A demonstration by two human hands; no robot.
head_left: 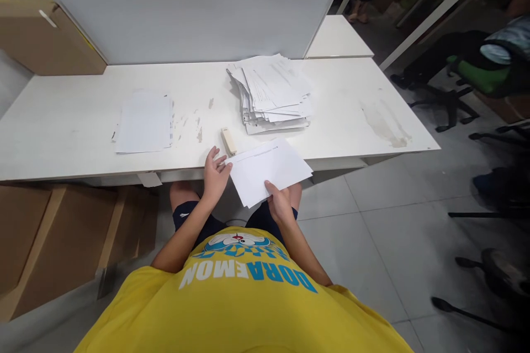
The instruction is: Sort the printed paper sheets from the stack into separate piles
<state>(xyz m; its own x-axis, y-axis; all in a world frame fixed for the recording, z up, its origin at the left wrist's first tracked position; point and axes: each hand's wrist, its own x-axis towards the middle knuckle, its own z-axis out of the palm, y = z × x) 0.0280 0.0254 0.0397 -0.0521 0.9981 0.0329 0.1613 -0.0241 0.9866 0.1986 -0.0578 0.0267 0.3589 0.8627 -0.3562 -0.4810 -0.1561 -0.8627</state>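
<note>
A few white paper sheets [269, 168] are held out over my lap, their far edge reaching above the table edge. My right hand [279, 201] grips them at the near edge, thumb on top and fingers hidden beneath. At their left corner is my left hand [216, 176], fingers spread, thumb tip beside or touching the paper. A cream stapler [228, 142] lies on the table just beyond my left hand. Behind the held sheets stands a thick, uneven pile of printed papers [273, 91]. To the left lies a neater, lower stack of papers [144, 121].
The white table [339, 116] has worn marks and a grey panel [199, 11] at its back. Cardboard boxes stand at the back left [53, 38] and below left [66, 237]. On the right are office chairs [484, 77] and a seated person's leg.
</note>
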